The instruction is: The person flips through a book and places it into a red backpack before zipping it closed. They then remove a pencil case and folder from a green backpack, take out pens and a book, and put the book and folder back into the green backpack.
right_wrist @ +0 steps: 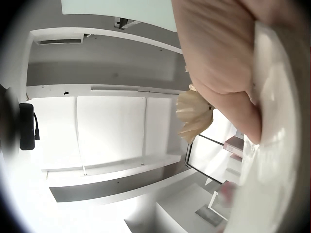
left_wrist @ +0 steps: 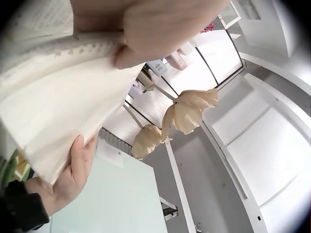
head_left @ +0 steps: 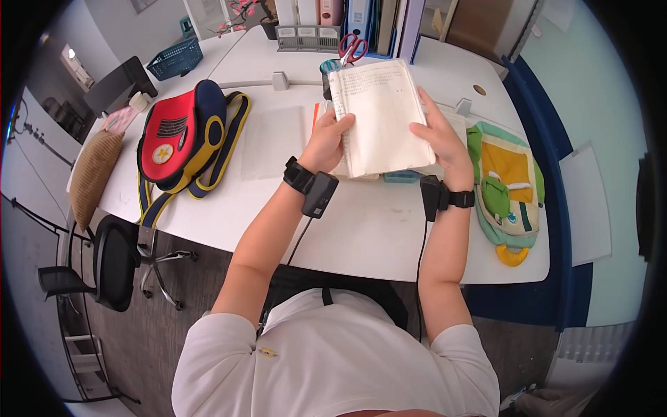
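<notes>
A spiral-bound notebook [head_left: 382,125] with lines of writing near the top of its page is held up over the desk, tilted toward the head camera. My left hand [head_left: 326,141] grips its bound edge, thumb on the page. On the opposite edge my right hand [head_left: 445,142] pinches it between thumb and fingers. In the left wrist view the notebook [left_wrist: 63,102] shows its pale page, with the right hand [left_wrist: 73,170] at its lower corner. Close to the right wrist camera, the notebook [right_wrist: 274,136] is blurred. Behind it lie papers and a blue item [head_left: 401,176], mostly hidden.
A red and navy backpack [head_left: 167,135] lies on the left of the white desk [head_left: 347,229], beside a clear plastic sheet [head_left: 274,142]. To the right rests a green and yellow backpack [head_left: 507,184]. Red-handled scissors [head_left: 353,47] and upright binders [head_left: 358,21] stand behind.
</notes>
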`<state>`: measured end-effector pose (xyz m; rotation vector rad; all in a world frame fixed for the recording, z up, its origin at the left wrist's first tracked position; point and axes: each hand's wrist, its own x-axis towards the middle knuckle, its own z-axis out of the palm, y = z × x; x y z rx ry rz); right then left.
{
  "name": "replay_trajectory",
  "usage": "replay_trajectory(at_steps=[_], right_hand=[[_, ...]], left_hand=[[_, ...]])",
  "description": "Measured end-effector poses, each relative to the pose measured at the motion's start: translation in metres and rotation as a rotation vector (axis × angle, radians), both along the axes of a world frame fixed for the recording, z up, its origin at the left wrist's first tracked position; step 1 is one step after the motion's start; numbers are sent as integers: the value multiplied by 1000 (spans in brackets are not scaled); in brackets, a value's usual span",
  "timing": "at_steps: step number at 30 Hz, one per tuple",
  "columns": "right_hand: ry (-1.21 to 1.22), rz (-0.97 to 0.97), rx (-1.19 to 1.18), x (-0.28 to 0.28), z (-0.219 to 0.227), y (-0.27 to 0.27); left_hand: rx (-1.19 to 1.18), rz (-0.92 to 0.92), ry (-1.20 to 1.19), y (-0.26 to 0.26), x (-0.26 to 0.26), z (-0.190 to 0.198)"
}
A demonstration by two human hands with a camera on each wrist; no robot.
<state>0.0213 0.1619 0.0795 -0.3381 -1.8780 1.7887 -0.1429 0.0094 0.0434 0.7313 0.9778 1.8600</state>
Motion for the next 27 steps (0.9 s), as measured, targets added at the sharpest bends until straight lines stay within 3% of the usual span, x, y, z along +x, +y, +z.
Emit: replay_trajectory(at_steps=[4, 7, 11, 13, 16, 19, 22, 24, 26, 27], right_hand=[[-6, -71, -5, 14, -2, 17], [117, -217, 23, 30, -13, 43], [100, -449, 92, 56, -23, 68], [56, -533, 188, 66, -36, 83], [-272, -741, 481, 79, -71, 124], [-684, -1022, 1145, 80, -65, 112], [-367, -980, 1101, 56, -50, 90], [-308, -785, 984, 32, -36, 69], [-257, -554, 718, 1, -36, 47], [-427, -434, 785, -12, -33, 33]], left_hand=[[-169, -80, 165, -6, -7, 3], [-264, 143, 512, -21, -28, -1], [-568, 339, 1285, -41, -121, -69], [-831, 341, 1353, -59, -134, -78], [-1194, 367, 1425, -73, -118, -75], [-1414, 292, 1427, -81, -93, -56], [-1471, 231, 1429, -81, -90, -53], [-1450, 229, 1414, -81, -92, -54], [-1400, 248, 1373, -82, -101, -58], [-1336, 325, 1354, -85, -110, -65]])
